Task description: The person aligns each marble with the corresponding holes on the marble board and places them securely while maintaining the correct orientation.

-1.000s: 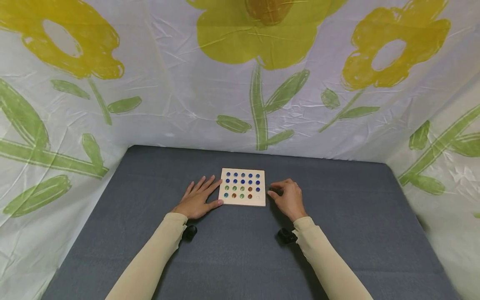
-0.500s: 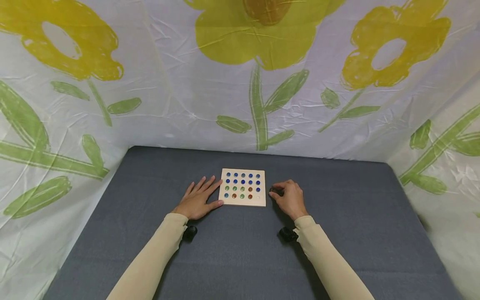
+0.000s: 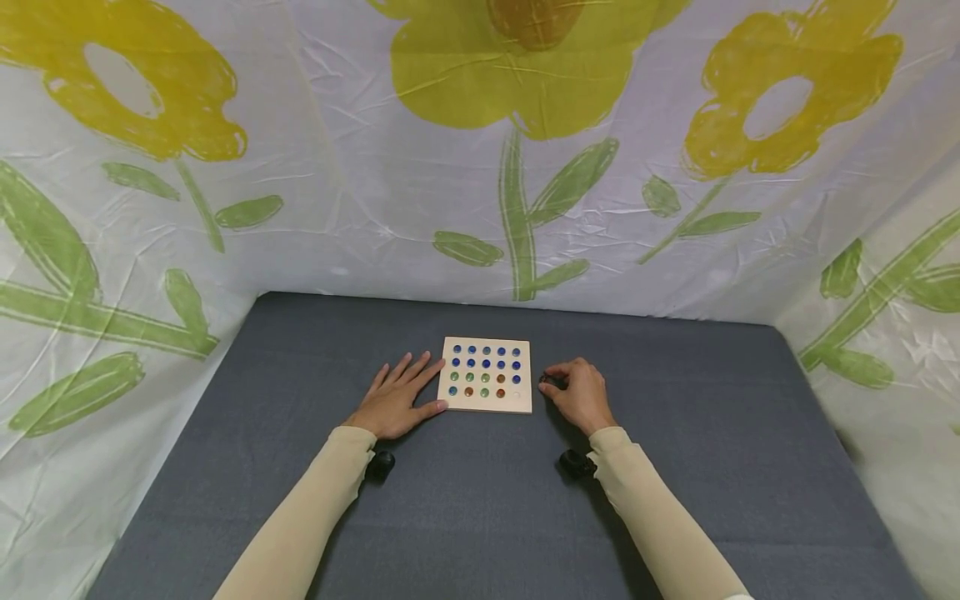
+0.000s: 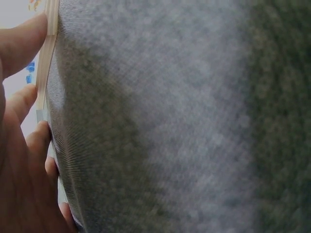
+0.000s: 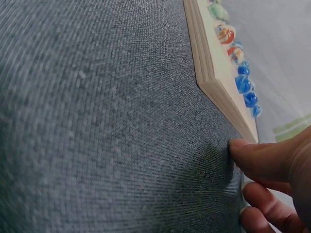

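Note:
A pale wooden board (image 3: 522,367) with rows of glass marbles lies on the dark cloth. Blue marbles (image 3: 486,363) fill its far rows; green, orange and light-blue ones sit nearer. At the near right corner one hollow (image 3: 517,396) holds no coloured marble. My left hand (image 3: 393,400) lies spread on the cloth, its thumb and a fingertip touching the board's left edge. Just right of the board, my right hand (image 3: 581,396) rests with curled fingers, thumb and forefinger close together at the cloth. A dark spot shows between those tips; whether it is a thing or shadow I cannot tell.
A dark grey cloth (image 3: 465,500) covers the table. White sheets with printed yellow flowers (image 3: 517,75) hang behind it and at both sides. A small black device (image 3: 380,466) sits at the left wrist, another black device (image 3: 576,464) at the right.
My right thumb and forefinger shift very slightly beside the board. The left hand, the board and its marbles stay where they were.

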